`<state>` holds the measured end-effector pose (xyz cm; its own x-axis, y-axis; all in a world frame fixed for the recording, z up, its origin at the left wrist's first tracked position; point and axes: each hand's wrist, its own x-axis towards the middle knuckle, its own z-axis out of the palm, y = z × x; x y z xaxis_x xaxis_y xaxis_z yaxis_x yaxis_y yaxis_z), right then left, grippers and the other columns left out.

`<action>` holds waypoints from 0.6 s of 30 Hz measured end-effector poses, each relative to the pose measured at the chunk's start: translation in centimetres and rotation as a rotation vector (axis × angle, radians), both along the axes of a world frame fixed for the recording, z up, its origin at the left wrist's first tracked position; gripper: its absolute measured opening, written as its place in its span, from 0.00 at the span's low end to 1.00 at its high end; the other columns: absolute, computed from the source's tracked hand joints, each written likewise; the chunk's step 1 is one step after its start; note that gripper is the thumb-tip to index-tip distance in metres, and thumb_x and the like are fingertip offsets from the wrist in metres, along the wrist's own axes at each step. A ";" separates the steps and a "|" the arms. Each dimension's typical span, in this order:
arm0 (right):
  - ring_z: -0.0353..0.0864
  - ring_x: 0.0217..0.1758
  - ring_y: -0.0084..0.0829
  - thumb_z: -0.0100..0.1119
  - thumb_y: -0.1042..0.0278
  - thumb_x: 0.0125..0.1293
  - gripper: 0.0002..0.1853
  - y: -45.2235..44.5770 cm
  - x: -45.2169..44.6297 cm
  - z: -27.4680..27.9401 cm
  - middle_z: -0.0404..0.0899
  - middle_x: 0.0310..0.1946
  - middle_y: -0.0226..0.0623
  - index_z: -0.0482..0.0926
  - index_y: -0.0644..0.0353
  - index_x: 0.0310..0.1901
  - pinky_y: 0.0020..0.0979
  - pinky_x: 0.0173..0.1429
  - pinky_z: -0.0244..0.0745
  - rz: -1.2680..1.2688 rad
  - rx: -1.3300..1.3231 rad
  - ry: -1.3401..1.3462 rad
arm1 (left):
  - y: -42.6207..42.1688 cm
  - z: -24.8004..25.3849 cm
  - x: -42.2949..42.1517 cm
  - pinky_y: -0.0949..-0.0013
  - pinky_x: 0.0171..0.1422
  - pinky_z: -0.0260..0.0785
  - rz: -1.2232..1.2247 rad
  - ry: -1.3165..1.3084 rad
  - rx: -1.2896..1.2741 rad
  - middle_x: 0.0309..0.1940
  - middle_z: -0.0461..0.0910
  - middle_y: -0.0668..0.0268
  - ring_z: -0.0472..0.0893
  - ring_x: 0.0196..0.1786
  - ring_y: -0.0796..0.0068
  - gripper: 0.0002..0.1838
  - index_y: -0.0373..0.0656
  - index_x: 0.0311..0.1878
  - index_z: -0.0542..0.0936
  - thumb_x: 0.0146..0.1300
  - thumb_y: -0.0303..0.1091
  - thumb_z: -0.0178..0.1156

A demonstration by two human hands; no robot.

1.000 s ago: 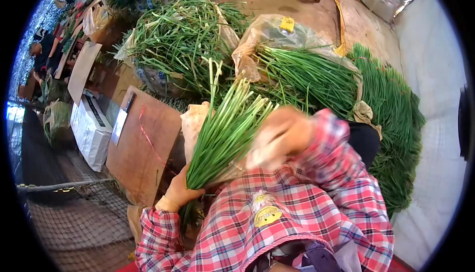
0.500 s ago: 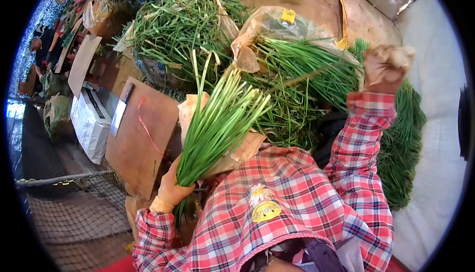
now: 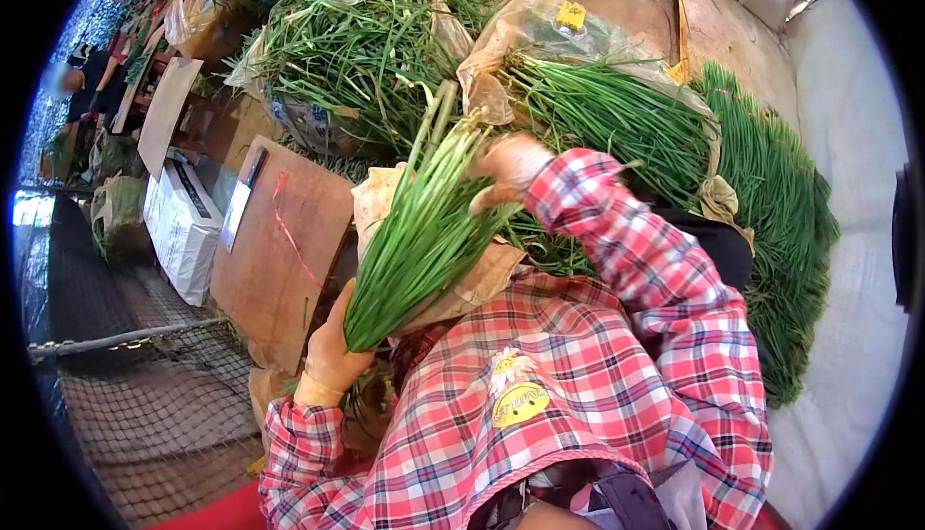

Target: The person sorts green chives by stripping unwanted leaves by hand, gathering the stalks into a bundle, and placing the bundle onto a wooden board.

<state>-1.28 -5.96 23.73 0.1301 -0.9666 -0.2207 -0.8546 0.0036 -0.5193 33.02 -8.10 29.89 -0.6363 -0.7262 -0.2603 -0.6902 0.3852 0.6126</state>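
Note:
A fanned bunch of green stalks (image 3: 424, 241) lies across my lap, pale ends up and leafy ends down. Around its lower end my left hand (image 3: 333, 352) is closed. At the pale upper end, my right hand (image 3: 508, 169) touches the stalks with its fingers curved and apart from the thumb; its fingertips are slightly blurred. Just beyond it, an open plastic bag (image 3: 487, 72) holds more long green stalks (image 3: 617, 116). Brown cloth or paper (image 3: 482, 284) shows beneath the bunch.
A large loose heap of greens (image 3: 356, 48) is ahead. Neatly laid stalks (image 3: 780, 231) line the right side by a pale wall. A knife (image 3: 241, 200) rests on a brown board (image 3: 279, 241) at left, beside a white box (image 3: 181, 231). Another person (image 3: 92, 77) is far left.
My right hand swung out to the far right, then came back to the top of the bunch. My left hand has kept its hold on the lower end.

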 end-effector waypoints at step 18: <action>0.79 0.41 0.42 0.45 0.60 0.65 0.15 -0.6 -5.8 -5.2 0.79 0.40 0.41 0.74 0.56 0.48 0.39 0.47 0.75 -0.480 0.265 0.234 | -1.3 -1.0 1.4 0.68 0.57 0.67 -0.106 0.050 0.095 0.51 0.74 0.53 0.75 0.55 0.59 0.38 0.40 0.63 0.63 0.44 0.28 0.63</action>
<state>-7.08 -6.59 18.48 -0.3893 -0.8132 -0.4326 -0.8167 0.5219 -0.2463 34.46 -9.44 28.91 -0.7223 -0.6274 -0.2909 -0.6162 0.3929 0.6826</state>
